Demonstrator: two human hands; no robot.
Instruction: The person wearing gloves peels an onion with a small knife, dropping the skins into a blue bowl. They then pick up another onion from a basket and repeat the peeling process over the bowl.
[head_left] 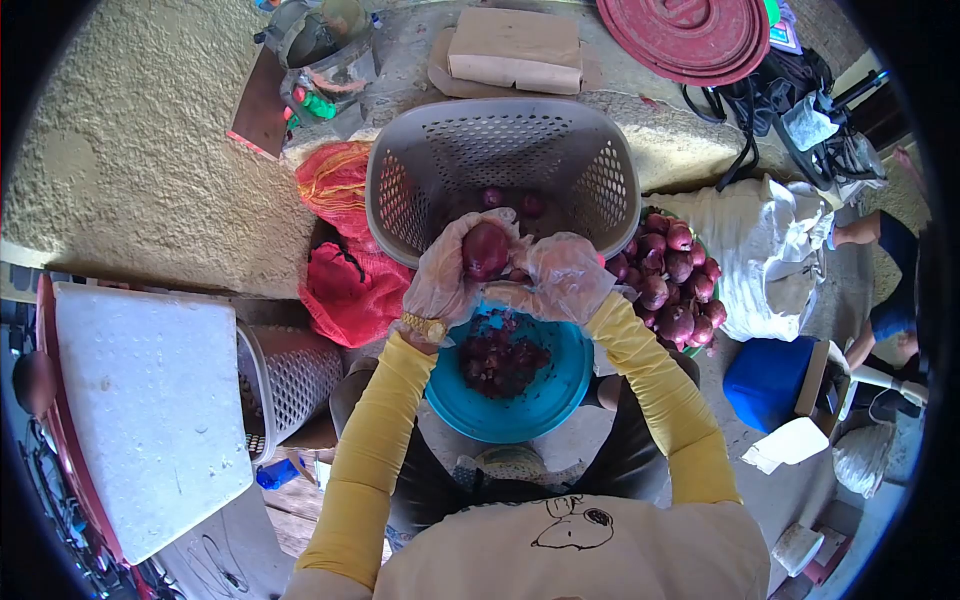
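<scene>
Pale shirt (570,550) overhangs grey floor (735,485) near rough wall (150,130).

1. The grey basket (500,135) was open from above, its raised walls barring entry from the sides.
2. The left hand (440,275) and right hand (565,275) covered the middle of its near rim.
3. A route down into the blue basin (567,400) ran between the left sleeve (368,460) and right sleeve (662,400).
4. The red mesh sack (360,295) blocked the basket's left side.
5. The heaped onions (677,268) and white sack (755,250) crowded its right side, leaving little room between them.
</scene>
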